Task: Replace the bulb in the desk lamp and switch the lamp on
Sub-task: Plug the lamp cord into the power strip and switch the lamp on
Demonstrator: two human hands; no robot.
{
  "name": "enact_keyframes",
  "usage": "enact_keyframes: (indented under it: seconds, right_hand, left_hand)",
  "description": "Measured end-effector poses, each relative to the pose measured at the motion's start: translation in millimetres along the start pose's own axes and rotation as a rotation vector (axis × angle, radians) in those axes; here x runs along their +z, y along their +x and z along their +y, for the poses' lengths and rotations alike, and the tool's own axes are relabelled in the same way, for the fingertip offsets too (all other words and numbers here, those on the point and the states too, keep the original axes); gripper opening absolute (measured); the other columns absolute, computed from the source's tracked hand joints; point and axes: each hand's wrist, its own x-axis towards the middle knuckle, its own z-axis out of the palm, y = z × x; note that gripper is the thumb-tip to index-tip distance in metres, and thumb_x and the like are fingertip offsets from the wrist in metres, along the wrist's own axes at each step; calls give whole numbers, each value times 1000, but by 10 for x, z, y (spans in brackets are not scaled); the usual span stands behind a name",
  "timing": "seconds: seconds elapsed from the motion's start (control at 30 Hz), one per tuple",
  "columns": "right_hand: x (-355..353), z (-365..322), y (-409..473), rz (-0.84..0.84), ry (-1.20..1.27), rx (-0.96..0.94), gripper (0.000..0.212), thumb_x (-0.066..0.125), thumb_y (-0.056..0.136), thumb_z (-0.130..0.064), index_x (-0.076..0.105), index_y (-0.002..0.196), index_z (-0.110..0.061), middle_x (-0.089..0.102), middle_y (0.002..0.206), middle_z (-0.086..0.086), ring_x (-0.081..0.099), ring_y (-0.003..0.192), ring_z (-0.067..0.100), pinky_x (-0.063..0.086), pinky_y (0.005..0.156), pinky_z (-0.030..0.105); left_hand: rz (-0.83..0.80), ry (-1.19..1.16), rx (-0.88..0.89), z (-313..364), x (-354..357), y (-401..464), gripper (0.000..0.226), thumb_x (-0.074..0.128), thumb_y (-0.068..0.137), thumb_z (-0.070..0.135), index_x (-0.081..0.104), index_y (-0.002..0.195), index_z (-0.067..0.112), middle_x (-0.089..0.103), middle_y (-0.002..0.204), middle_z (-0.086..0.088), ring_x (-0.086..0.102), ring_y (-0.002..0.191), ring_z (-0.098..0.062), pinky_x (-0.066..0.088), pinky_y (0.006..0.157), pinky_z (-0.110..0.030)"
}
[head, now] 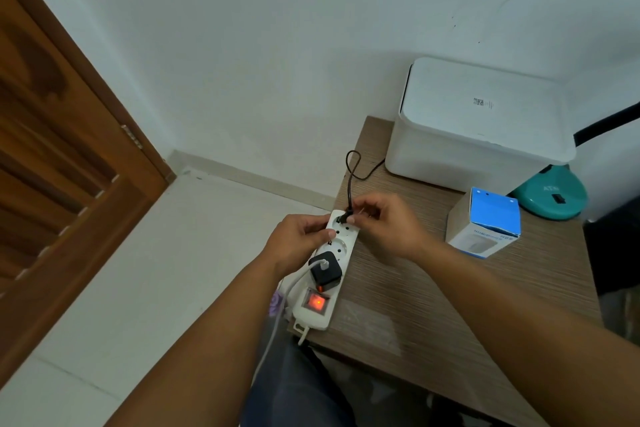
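A white power strip lies along the left edge of the wooden table, its red switch glowing. My left hand grips the strip's far end. My right hand pinches a small dark plug at the farthest socket. The plug's dark cord loops up and runs behind the white box. The teal lamp base sits at the right, its black neck rising out of view. A blue and white bulb box stands beside it. No bulb is visible.
A black charger with a white cable fills a nearer socket of the strip. A large white lidded box stands at the table's back against the wall. A brown wooden door is at the left, over white floor tiles.
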Motion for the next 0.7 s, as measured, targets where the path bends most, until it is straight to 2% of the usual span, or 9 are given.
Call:
enact_keyframes:
  seconds: [0.17,0.27,0.37,0.47,0.6,0.7]
  right_hand:
    - [7,36,-2,-30,-101,-28,23,68,90,-20,70,97,-42,70,93,-15,63,89,3,53,82,34]
    - [7,-2,17,-65,-189,-95,17,66,92,-19,72,103,-31,70,96,-15,61,88,1,51,79,29]
    - [16,-32,39,-88,-269,-154,18,65,92,-17,73,107,-22,70,98,-11,59,85,0,46,74,23]
    - [4,-34,44,-99,-307,-189,18,64,93,-15,73,108,-21,68,96,-13,55,83,-5,42,72,18]
    - [-19,-27,8,-97,-326,-207,18,64,92,-13,72,107,-20,65,95,-14,51,82,-9,35,69,12]
    - [-18,-22,2,-89,-341,-201,18,64,93,-14,72,108,-21,63,94,-17,51,81,-9,34,69,11]
  left_hand:
    - [-2,21,10,-5,-4,16,33,72,92,16,72,124,22,78,103,9,71,89,3,51,74,-11]
    - [-9,30,13,-16,-8,21,32,72,92,18,73,123,24,77,105,9,71,96,0,53,82,-18]
    - [-4,34,9,-24,-7,25,32,73,92,20,73,123,24,77,106,10,71,98,0,52,84,-17]
    - [-3,17,5,-34,-5,27,32,73,91,21,73,123,26,77,106,10,71,99,-2,54,89,-24]
    - [9,41,18,-29,-5,18,32,72,92,20,73,123,26,77,105,11,70,96,2,51,86,-20]
    - [14,43,19,-25,-1,15,32,72,92,20,73,123,26,77,105,11,70,93,5,54,89,-24]
